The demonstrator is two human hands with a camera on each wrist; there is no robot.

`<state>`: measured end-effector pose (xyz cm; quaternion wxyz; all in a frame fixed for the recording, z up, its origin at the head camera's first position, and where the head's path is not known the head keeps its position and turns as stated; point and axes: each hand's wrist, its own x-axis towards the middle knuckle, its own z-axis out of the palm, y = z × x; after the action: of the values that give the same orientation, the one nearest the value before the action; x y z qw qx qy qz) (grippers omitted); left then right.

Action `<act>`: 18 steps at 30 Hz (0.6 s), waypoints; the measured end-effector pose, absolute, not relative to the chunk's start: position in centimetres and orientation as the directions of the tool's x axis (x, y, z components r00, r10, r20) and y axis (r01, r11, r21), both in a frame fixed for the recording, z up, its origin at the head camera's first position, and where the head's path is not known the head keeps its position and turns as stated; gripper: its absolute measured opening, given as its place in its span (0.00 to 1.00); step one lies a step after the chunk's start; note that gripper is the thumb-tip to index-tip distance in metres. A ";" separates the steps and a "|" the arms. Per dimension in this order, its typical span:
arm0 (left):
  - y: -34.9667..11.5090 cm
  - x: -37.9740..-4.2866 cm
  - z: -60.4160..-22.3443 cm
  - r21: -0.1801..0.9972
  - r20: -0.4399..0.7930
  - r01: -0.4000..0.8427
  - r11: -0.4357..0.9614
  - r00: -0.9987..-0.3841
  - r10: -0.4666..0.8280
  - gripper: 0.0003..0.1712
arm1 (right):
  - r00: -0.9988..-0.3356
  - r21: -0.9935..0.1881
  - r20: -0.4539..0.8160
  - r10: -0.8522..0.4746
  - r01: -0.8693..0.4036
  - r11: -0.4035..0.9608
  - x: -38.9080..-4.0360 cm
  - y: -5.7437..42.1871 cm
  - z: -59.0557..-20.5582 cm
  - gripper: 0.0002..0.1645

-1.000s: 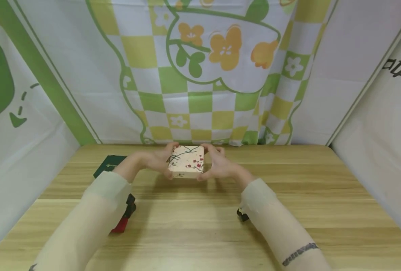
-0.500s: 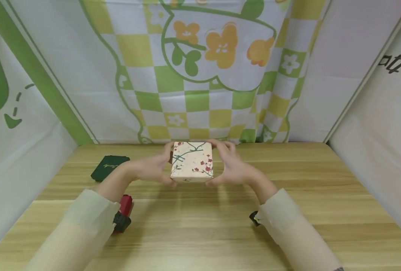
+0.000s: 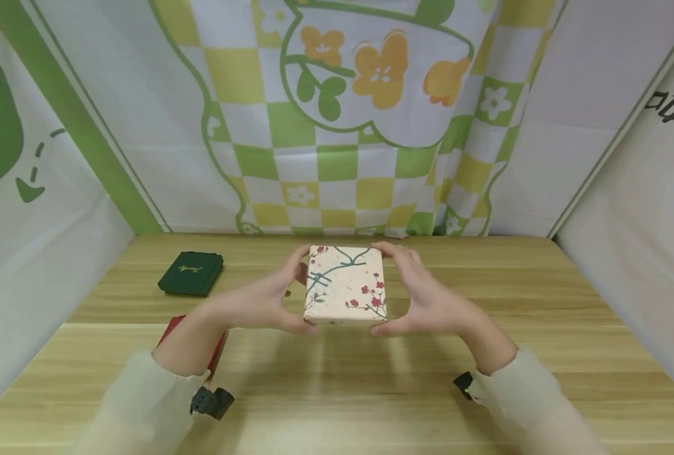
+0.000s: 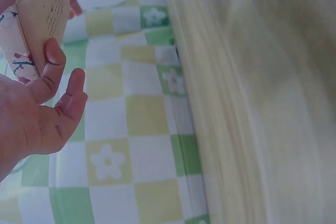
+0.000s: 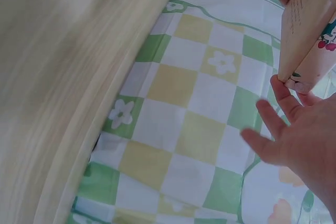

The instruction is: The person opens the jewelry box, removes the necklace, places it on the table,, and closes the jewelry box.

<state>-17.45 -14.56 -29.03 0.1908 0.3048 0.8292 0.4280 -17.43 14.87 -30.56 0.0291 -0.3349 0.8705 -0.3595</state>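
One flowery box (image 3: 345,287) is up off the desk (image 3: 542,303) from where I'm standing, held pretty level in front of the checked curtain (image 3: 337,202). Left grip (image 3: 265,303) is pinching its left side, thumb at the near corner, a finger at the far one, and the right grip (image 3: 430,303) has the right side pinched the same way. There's print on the underside, too small to read. Over on the left, a green box (image 3: 191,273) sits on the desk, with a red box (image 3: 170,328) nearer the person, partly hidden by the left arm.
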 end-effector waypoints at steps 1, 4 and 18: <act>-14.4 -17.2 -29.2 0.830 -0.051 0.344 0.439 -0.737 0.674 0.68 | -0.765 -0.647 0.201 -0.612 -0.573 0.503 -17.2 15.1 -30.7 0.72; -13.9 -16.6 -29.6 0.846 -0.026 0.351 0.402 -0.725 0.688 0.68 | -0.738 -0.656 0.229 -0.634 -0.599 0.460 -16.5 15.7 -31.1 0.71; -12.5 -15.7 -32.8 0.869 0.006 0.352 0.347 -0.709 0.705 0.74 | -0.740 -0.589 0.309 -0.597 -0.642 0.492 -15.1 17.0 -31.8 0.71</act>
<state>-15.73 -12.50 -32.75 0.1894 0.3309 0.7986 0.4658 -15.12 16.97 -31.78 -0.0315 -0.3589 0.8630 -0.3541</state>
